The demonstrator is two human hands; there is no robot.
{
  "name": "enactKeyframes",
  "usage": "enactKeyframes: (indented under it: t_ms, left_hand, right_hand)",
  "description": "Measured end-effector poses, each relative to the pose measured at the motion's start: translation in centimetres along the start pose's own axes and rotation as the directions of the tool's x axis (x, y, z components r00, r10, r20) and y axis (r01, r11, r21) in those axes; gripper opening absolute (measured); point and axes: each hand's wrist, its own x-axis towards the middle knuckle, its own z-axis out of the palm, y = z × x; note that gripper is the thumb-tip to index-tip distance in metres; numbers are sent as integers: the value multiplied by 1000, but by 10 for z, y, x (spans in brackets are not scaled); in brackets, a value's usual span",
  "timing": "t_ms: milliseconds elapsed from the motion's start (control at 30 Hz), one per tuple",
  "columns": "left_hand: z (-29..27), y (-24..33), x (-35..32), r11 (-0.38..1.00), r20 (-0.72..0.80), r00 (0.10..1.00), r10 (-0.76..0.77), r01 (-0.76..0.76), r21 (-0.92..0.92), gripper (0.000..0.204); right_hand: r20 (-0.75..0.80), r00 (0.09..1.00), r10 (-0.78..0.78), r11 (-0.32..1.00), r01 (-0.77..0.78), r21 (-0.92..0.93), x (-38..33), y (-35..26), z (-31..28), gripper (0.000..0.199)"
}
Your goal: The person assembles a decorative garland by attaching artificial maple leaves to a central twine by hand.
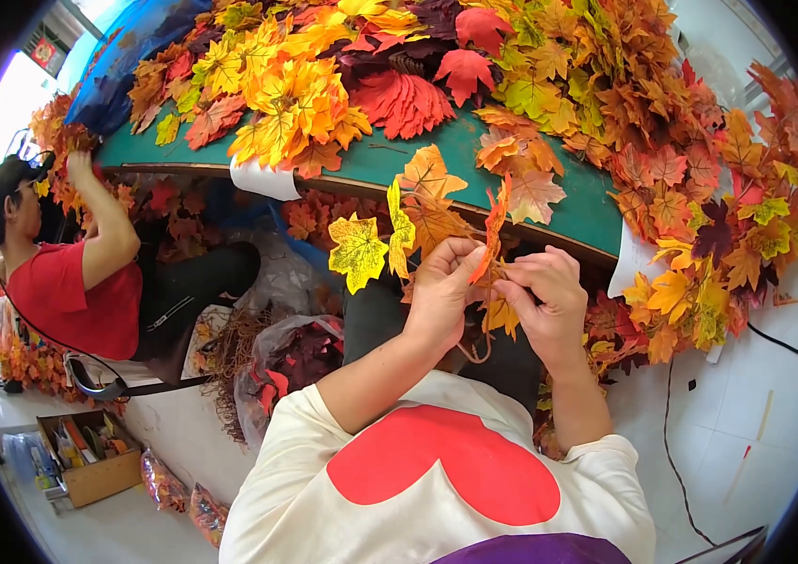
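Note:
Between my hands, above my lap, is a garland of artificial maple leaves (358,252) on a thin brown stem, with yellow, orange and red-orange leaves. My left hand (444,289) closes its thumb and fingers on the stem beside an upright red-orange leaf (493,226). My right hand (547,299) is pinched close to the same spot, fingers curled together. Whatever lies between its fingertips is too small to make out. A loop of the brown stem (480,352) hangs below my hands.
Ahead stands a green table (385,167) heaped with orange, yellow, red and dark leaves. At the left sits a person in a red shirt (74,301), handling leaves. A clear plastic bag (258,376) of dark leaves and a cardboard box (102,475) are on the left. A cable (670,451) crosses the floor at right.

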Motion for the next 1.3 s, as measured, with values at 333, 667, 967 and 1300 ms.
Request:
enactKeyframes:
  t_ms: [333,667,967,1300]
  left_hand:
    - [0,-5,-3,997,22,998,62,-61,-50,15]
    - [2,-8,-2,993,2,995,101,-101,-61,11]
    - [3,-13,-4,988,19,987,157,-156,-21,9]
    - [1,-8,-5,996,22,998,58,-56,-71,14]
  right_hand:
    - [-35,999,-11,999,10,-32,-3,0,-1,12]
    - [-11,999,32,999,-32,6,-7,1,2,12]
    - [-24,999,40,999,-40,-8,-9,-1,3,11]
    - [12,987,158,980,-158,120,-14,3,5,11]
